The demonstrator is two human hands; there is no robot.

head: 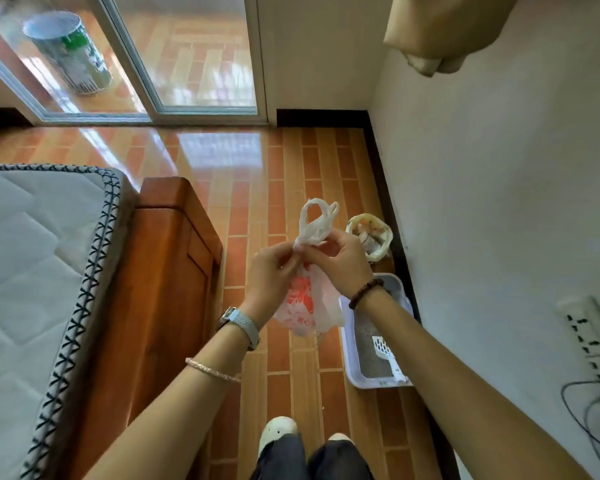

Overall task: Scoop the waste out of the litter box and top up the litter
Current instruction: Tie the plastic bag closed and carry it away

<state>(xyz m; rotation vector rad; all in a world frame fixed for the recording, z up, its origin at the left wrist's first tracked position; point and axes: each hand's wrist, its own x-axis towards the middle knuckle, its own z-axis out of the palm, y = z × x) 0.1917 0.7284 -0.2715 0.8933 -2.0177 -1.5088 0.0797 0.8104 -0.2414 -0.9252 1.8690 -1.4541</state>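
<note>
Our left hand (269,271) and right hand (343,263) pinch the twisted neck of a red-printed plastic bag (303,303), which hangs above the floor (250,202). Just right, the litter box (347,344) by the wall (499,202) holds litter (364,341) and a white scoop (383,348).

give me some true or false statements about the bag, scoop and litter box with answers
1. The left hand and right hand both grip the plastic bag near its handles. True.
2. The scoop lies on the floor outside the litter box. False: it lies inside the box.
3. The litter box touches the bed. False: it sits by the wall, with open floor between it and the bed.
4. A lined bin stands just beyond the litter box. True.
</note>
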